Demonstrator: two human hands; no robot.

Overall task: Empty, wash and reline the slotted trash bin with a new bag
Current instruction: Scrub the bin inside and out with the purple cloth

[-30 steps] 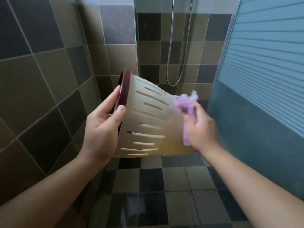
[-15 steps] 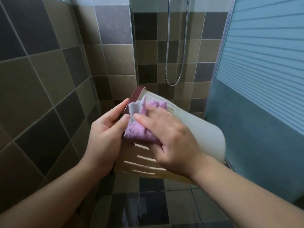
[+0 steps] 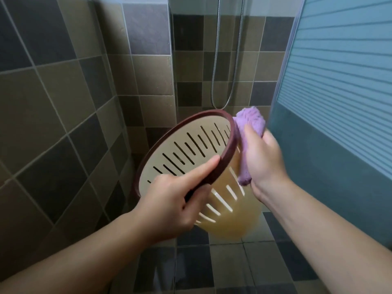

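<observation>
My left hand [image 3: 169,205] grips the slotted bin [image 3: 231,211] by its rim, my right hand [image 3: 263,164] presses a purple cloth [image 3: 251,124] against it, shower hose [image 3: 228,60] behind.

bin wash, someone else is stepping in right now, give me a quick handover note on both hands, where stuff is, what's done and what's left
Left hand: gripping the dark red rim of the slotted bin, thumb over the rim, holding it tilted in the air with the opening facing up and to the left.
Right hand: pressing a purple cloth against the bin's outer wall just below the rim.
Place: shower corner, hose hanging behind, tiled floor below.
Done: bin looks empty, no bag inside.
Left: finish wiping, then fit a new bag; none is in view.
</observation>
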